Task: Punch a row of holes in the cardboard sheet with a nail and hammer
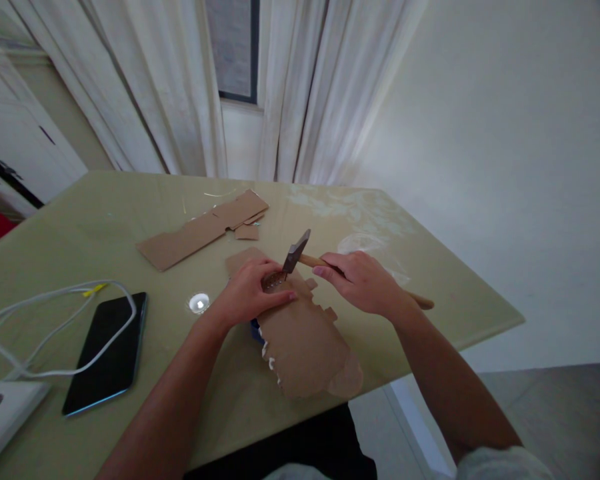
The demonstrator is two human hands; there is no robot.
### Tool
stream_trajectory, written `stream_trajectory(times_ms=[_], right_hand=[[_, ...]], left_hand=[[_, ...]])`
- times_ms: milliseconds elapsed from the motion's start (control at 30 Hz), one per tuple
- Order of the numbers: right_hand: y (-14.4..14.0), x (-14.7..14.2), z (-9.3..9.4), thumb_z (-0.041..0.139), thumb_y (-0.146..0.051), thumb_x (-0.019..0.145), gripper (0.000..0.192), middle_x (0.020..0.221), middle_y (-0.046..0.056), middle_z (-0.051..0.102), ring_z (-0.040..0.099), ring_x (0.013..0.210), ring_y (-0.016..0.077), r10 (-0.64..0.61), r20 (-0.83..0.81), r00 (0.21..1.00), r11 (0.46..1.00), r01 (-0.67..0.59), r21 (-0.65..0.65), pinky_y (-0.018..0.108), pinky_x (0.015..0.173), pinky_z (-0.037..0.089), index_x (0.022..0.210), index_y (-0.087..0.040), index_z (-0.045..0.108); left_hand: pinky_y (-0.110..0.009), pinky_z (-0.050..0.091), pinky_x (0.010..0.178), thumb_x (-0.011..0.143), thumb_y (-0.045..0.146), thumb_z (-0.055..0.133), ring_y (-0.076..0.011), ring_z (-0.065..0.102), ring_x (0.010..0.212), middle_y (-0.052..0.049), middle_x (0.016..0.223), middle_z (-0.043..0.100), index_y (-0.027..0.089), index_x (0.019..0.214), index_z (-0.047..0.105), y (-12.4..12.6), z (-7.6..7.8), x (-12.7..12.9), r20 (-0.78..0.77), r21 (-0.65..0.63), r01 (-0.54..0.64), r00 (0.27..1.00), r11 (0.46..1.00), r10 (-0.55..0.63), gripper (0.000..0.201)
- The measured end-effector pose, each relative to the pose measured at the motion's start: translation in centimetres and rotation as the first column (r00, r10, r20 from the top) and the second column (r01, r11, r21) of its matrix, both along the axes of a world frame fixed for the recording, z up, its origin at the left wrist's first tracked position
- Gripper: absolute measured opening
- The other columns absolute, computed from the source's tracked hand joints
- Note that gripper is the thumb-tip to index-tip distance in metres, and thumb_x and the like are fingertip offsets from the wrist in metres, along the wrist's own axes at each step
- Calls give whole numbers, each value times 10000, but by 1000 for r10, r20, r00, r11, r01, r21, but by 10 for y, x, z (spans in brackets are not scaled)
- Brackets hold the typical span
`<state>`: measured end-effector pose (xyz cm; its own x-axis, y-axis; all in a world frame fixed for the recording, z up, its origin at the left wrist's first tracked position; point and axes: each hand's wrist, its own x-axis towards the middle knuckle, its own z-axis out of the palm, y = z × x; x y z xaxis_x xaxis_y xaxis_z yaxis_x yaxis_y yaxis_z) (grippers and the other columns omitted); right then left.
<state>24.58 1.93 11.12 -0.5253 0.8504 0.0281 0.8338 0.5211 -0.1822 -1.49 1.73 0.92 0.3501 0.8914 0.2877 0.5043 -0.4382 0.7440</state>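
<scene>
Right of the cable [50, 373], the hammer [295, 255] overhangs cardboard [305, 340], perhaps touching.

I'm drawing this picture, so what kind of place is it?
Probably a room in a home: long white curtains hang beside a window, and a table stands near them.

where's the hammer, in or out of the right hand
In: the right hand has its grip around the wooden handle of the hammer.
</scene>
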Motion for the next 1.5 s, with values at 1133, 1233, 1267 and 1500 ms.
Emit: stream_trajectory(times_ms=[1133, 1233, 1267, 1500], right_hand=[[1, -3, -11, 481, -434, 1160, 387, 839, 56, 740, 580, 716, 184, 13, 99, 995, 1000, -11, -26, 336, 684, 263, 930, -206, 692], [2, -2, -16, 467, -443, 1168, 398, 863, 58, 752, 596, 729, 185, 21, 93, 995, 999, -18, -29, 336, 688, 264, 953, -208, 706], [1, -2, -17, 468, -447, 1169, 401, 866, 57, 753, 600, 733, 185, 25, 84, 996, 999, -22, -35, 335, 689, 264, 955, -207, 709], [-4, -6, -20, 497, -433, 1162, 368, 862, 51, 756, 613, 742, 187, 37, 69, 997, 999, -34, -43, 335, 697, 268, 979, -207, 722]], left_hand=[[-380, 518, 853, 884, 541, 854, -269, 708, 950, -73, 1044, 770, 239, 1154, 840, -2, 5, 1, 7, -40, 3, 1000, 999, -3, 405], [-373, 516, 847, 887, 526, 852, -263, 707, 943, -70, 1035, 771, 233, 1149, 834, -1, 4, 1, 18, -32, 7, 1000, 999, -7, 394], [-373, 513, 843, 887, 526, 852, -262, 705, 942, -69, 1030, 769, 231, 1142, 832, -1, 3, 1, 19, -30, 7, 1000, 1000, -6, 390], [-377, 528, 848, 861, 535, 863, -255, 705, 931, -67, 1043, 777, 226, 1057, 823, -2, 3, 2, 46, -47, 2, 999, 999, 0, 369]])
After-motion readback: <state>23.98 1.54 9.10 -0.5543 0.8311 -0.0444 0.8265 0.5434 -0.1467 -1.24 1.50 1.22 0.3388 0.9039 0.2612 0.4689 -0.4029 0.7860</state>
